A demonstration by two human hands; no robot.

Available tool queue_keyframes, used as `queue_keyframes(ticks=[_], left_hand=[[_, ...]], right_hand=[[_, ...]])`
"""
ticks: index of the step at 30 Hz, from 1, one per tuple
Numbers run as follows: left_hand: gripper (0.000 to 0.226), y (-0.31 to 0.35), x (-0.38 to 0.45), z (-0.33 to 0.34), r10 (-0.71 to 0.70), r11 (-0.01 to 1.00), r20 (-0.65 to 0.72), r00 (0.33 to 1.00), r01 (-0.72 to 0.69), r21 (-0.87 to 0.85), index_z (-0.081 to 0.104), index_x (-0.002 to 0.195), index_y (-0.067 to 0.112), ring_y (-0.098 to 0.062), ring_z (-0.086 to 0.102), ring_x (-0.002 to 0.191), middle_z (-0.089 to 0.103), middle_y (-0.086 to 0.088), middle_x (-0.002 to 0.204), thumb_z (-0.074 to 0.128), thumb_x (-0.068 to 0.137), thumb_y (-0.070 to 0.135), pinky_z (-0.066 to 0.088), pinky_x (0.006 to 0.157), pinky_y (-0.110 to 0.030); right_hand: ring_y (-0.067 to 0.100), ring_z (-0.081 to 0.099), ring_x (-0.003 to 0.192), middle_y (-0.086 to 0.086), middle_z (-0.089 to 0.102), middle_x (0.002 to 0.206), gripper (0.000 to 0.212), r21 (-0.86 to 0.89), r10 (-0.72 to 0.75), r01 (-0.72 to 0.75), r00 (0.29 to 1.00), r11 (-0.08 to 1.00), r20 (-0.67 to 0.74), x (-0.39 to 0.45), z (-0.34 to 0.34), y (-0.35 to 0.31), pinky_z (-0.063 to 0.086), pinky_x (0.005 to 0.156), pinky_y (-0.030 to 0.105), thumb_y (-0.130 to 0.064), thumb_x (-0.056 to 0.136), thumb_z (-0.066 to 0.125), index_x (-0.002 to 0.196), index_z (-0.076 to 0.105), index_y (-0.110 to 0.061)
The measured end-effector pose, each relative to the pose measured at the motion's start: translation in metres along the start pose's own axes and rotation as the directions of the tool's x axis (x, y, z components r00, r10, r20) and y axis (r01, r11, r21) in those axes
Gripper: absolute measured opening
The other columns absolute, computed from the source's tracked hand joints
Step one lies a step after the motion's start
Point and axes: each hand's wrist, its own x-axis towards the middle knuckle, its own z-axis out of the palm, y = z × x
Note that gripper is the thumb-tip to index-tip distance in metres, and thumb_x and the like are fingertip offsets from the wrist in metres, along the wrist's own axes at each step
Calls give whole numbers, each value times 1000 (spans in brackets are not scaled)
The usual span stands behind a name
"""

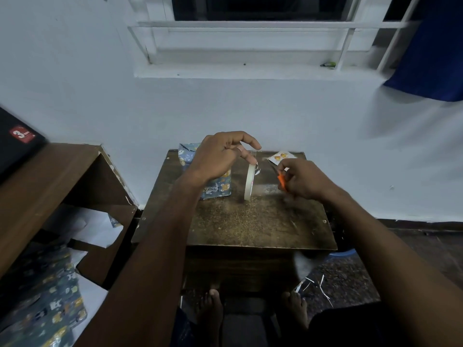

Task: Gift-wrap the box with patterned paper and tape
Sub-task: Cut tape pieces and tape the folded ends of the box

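The box (215, 187), covered in blue paper with small animal prints, lies on the small brown table (250, 221), mostly behind my left hand (220, 156). A roll of clear tape (249, 181) stands on its edge to the right of the box. My left hand hovers above the roll and pinches the pulled-out end of the tape between thumb and fingers. My right hand (303, 181) grips orange-handled scissors (281, 180), their blades pointing up and left toward the tape strip.
A small packet with orange dots (280, 156) lies at the table's far right corner. A brown shelf unit (62, 186) stands on the left, with more blue patterned paper (45, 304) below it. Paper scraps (315, 284) lie on the floor by my bare feet.
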Motion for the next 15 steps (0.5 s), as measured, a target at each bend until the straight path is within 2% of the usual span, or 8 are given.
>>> queue_keyframes(ticks=[3,6,10,12,15], left_hand=[[49,-1,0,0,9,1000,-4,1000,-9,7,76,109,37,-34,39,48,81,14,88,47,93,0,55,62,-55],[49,-2,0,-1,4,1000,-12,1000,-4,4,76,110,36,-18,33,42,81,13,89,47,94,0,53,56,-47],[49,-3,1,-2,2,1000,-24,1000,-1,25,75,111,38,-18,35,42,81,16,91,47,94,1,59,62,-53],[49,-3,0,-1,5,1000,-26,1000,-5,27,75,110,38,-18,34,42,81,17,91,47,95,2,58,61,-49],[47,-3,0,-1,11,999,-29,1000,-10,35,75,109,39,-18,36,43,80,18,91,47,95,4,60,66,-55]], right_hand=[[14,67,60,17,73,82,26,111,-98,99,995,989,-12,-4,-11,0,54,54,23,12,80,69,94,68,-10],[11,69,58,7,76,76,31,137,-117,114,993,984,13,-6,-16,-1,51,54,18,11,79,76,97,73,-14],[6,74,66,-3,78,75,28,99,-130,128,991,987,13,-6,-19,-4,44,57,8,4,81,81,97,74,-18],[5,74,68,-6,78,74,26,97,-138,137,990,986,2,-6,-21,-7,46,63,12,-1,81,83,96,74,-20],[2,71,67,-10,77,74,26,74,-143,144,990,987,-20,-7,-23,-10,48,69,24,-14,74,88,92,75,-27]])
